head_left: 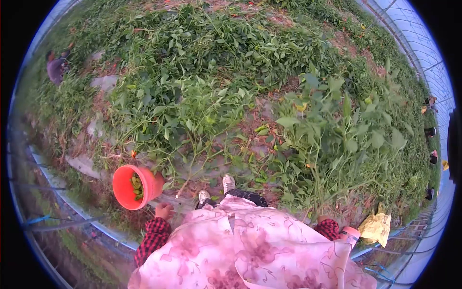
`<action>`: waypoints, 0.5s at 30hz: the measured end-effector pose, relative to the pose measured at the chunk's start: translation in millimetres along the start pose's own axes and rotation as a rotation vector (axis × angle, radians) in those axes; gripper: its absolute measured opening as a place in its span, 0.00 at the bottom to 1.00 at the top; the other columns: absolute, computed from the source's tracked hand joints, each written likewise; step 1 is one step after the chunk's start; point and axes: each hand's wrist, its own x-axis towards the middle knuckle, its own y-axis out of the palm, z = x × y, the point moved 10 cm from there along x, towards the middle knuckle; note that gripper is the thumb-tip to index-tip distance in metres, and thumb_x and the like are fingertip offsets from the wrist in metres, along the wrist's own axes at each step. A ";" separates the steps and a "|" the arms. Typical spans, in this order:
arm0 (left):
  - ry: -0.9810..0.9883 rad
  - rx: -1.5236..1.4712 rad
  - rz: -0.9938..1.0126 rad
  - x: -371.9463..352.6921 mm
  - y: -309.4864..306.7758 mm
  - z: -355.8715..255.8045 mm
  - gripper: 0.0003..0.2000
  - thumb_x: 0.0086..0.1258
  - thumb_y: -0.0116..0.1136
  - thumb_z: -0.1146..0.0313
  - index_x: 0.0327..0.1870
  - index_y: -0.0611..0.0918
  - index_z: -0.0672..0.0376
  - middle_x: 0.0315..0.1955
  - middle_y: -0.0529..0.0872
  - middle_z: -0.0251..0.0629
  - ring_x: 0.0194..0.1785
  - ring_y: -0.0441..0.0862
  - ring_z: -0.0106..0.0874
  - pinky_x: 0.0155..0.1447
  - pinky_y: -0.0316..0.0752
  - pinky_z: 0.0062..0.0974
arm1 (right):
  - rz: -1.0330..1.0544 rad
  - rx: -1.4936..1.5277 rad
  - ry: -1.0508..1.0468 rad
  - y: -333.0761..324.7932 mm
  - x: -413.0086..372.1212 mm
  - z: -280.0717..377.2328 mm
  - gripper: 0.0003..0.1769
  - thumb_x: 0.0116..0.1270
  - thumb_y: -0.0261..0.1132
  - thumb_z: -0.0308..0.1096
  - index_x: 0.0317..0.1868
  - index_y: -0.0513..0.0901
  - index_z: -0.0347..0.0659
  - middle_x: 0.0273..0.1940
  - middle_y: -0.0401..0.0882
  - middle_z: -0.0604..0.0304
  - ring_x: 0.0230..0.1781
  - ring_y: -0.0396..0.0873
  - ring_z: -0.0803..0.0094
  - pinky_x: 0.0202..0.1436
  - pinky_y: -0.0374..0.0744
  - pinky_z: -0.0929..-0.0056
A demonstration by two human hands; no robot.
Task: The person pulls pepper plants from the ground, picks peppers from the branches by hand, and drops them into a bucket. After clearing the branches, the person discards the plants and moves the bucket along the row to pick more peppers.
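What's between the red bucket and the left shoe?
A slanting plant stem and a green leaf, between the red bucket and the left shoe, in the head view.

We wear a pale pink garment (269, 231) patterned with darker blooms and thin curling lines, red-and-black checked sleeves (155, 236), dark trousers (248, 196) flecked with white, and pale shoes (228, 183).

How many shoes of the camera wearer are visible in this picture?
2: the left shoe is nearer the red bucket; the right shoe is farther right and slightly forward.
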 end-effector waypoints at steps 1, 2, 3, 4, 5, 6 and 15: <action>0.021 0.000 -0.004 -2.2 3.7 -3.2 0.12 0.53 0.54 0.71 0.39 0.73 0.63 0.24 0.77 0.37 0.21 0.76 0.29 0.21 0.70 0.24 | 0.150 0.016 -0.084 8.1 11.6 27.2 0.10 0.58 0.52 0.37 0.34 0.76 0.42 0.32 0.77 0.57 0.31 0.76 0.65 0.34 0.75 0.67; 0.023 0.004 -0.013 -4.2 6.9 -4.8 0.12 0.53 0.54 0.71 0.39 0.73 0.63 0.24 0.77 0.37 0.21 0.76 0.30 0.21 0.70 0.24 | 0.302 0.033 -0.167 17.9 19.7 59.5 0.10 0.58 0.51 0.36 0.35 0.76 0.42 0.33 0.77 0.57 0.33 0.75 0.65 0.37 0.74 0.66; 0.028 -0.031 0.003 -7.3 13.3 -5.5 0.12 0.53 0.54 0.71 0.39 0.73 0.64 0.24 0.77 0.37 0.21 0.76 0.29 0.21 0.70 0.24 | 0.459 0.050 -0.249 26.0 22.1 93.1 0.11 0.57 0.51 0.36 0.36 0.76 0.43 0.34 0.77 0.57 0.35 0.75 0.65 0.39 0.73 0.65; 0.028 -0.065 0.019 -9.7 16.0 -3.3 0.12 0.53 0.54 0.72 0.38 0.73 0.64 0.24 0.77 0.38 0.21 0.76 0.29 0.21 0.70 0.23 | 0.622 0.065 -0.331 31.6 16.3 124.5 0.11 0.57 0.50 0.36 0.37 0.76 0.43 0.36 0.76 0.57 0.37 0.74 0.64 0.41 0.72 0.64; 0.014 -0.095 0.078 -8.2 20.9 2.1 0.13 0.53 0.55 0.72 0.39 0.72 0.65 0.25 0.77 0.39 0.22 0.77 0.30 0.23 0.72 0.24 | 0.788 0.075 -0.415 39.6 -0.6 142.9 0.12 0.56 0.50 0.35 0.37 0.76 0.43 0.37 0.76 0.57 0.39 0.74 0.64 0.43 0.72 0.64; 0.000 -0.085 0.075 -6.1 21.4 9.7 0.13 0.53 0.55 0.72 0.39 0.72 0.65 0.25 0.77 0.39 0.22 0.77 0.30 0.23 0.72 0.24 | 0.959 0.096 -0.491 47.4 -19.7 159.1 0.12 0.56 0.50 0.35 0.38 0.76 0.43 0.38 0.76 0.57 0.41 0.73 0.64 0.45 0.71 0.63; -0.008 -0.144 0.009 -20.9 21.9 18.1 0.13 0.55 0.51 0.74 0.42 0.71 0.65 0.27 0.77 0.41 0.24 0.78 0.33 0.26 0.74 0.28 | 0.594 0.736 -0.426 33.2 56.6 156.1 0.07 0.54 0.57 0.30 0.33 0.73 0.37 0.27 0.75 0.56 0.29 0.76 0.67 0.30 0.76 0.68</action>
